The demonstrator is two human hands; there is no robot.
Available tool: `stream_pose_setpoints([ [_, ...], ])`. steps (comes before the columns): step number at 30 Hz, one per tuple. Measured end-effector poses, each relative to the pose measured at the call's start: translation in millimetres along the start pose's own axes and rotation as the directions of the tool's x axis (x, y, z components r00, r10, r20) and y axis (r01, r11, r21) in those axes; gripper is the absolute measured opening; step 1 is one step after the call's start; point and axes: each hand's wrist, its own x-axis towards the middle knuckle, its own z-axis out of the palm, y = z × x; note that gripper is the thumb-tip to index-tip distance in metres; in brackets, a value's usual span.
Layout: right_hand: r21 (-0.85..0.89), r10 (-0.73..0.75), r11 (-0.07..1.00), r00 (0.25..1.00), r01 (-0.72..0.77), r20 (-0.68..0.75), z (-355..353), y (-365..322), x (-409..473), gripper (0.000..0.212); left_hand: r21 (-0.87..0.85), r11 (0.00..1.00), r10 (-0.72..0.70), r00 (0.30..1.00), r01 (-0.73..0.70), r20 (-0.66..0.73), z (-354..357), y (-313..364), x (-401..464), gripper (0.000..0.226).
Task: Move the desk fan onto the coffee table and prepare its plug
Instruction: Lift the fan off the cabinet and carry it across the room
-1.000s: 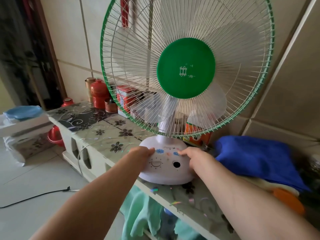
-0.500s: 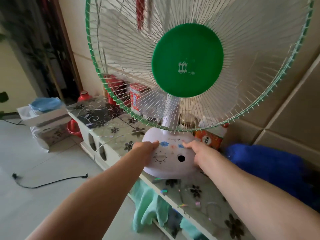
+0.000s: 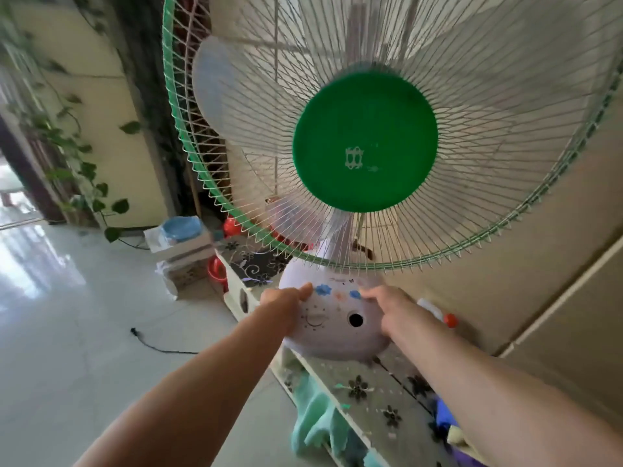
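The desk fan [image 3: 364,139] has a white wire cage with a green rim, a green centre disc and a rounded white base [image 3: 337,332] with flower stickers, a dial and a round hole. It is held up, its base raised off the flower-patterned shelf top [image 3: 377,399] and tipped toward me. My left hand [image 3: 283,303] grips the base's left side. My right hand [image 3: 391,308] grips its right side. A black cord with its plug [image 3: 135,331] lies on the floor to the left; its far end is hidden behind my left arm.
A low white cabinet [image 3: 241,299] runs along the tiled wall, with green cloth [image 3: 317,419] hanging under its top. A stack of white boxes with a blue bowl [image 3: 178,230] stands on the pale floor at left. A red-capped bottle [image 3: 445,318] lies behind my right hand. Trailing plants hang at far left.
Both hands have lifted the fan off the cabinet top and carried it up and leftward. My view has swung left, showing more floor and the doorway.
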Motion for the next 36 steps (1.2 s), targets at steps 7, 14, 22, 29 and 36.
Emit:
stream_pose_setpoints([
  [7, -0.186, -0.073, 0.979, 0.994, 0.086, 0.077, 36.1, -63.5, -121.8, 0.042, -0.049, 0.983, 0.17, 0.981, -0.175, -0.092, -83.0, 70.1, -138.6, 0.056],
  [14, -0.218, -0.061, 0.966, 0.945, 0.136, 0.321, 77.6, -75.8, -259.5, 0.02, -0.18, 0.976, 0.084, 0.972, -0.124, -0.217, -171.3, 85.3, -296.1, 0.036],
  [22, -0.189, -0.088, 0.954, 0.821, 0.233, 0.565, 124.7, -26.1, -413.7, 0.016, -0.238, 0.949, 0.122, 0.938, -0.206, -0.325, -288.2, 33.4, -440.2, 0.05],
  [29, -0.298, 0.033, 0.93, 0.755, 0.217, 0.654, 181.1, 45.2, -544.6, 0.01, -0.299, 0.923, 0.087, 0.889, -0.242, -0.449, -411.0, -39.9, -522.1, 0.036],
  [36, -0.37, 0.051, 0.882, 0.721, 0.292, 0.691, 252.9, 150.6, -676.4, 0.022, -0.269, 0.914, 0.077, 0.781, -0.304, -0.62, -555.6, -126.3, -607.5, 0.046],
])
